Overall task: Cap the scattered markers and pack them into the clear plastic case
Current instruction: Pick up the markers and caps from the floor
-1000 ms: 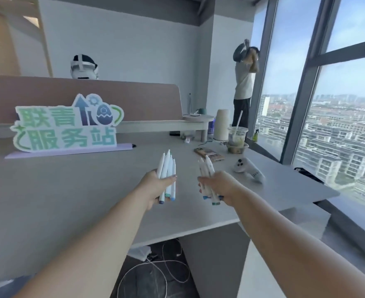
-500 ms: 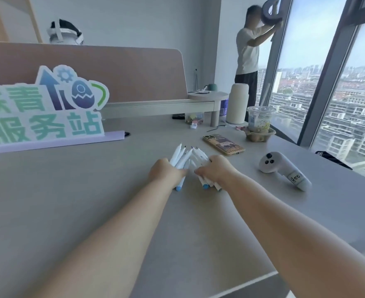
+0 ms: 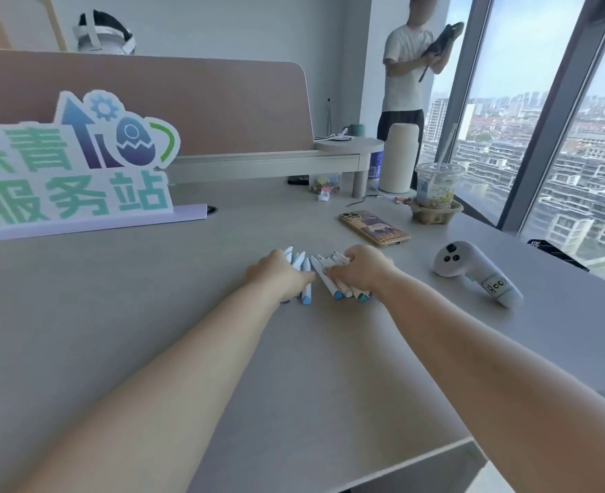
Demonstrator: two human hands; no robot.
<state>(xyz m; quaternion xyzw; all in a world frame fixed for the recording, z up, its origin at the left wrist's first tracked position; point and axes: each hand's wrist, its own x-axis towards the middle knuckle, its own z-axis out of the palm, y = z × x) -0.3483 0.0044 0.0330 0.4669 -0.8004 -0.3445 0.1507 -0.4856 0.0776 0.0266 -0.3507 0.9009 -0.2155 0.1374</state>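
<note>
On the desk (image 3: 144, 314) — left hand (image 3: 279, 275) grips markers (image 3: 307, 291); right hand (image 3: 359, 270) (likewise).

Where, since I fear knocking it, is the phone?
In the head view the phone lies on the desk, right of centre, beyond the right hand, near the drink cup.

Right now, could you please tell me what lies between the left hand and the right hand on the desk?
White markers, fanned on the desk, fill the gap between the left hand and the right hand; the head view shows it.
</note>
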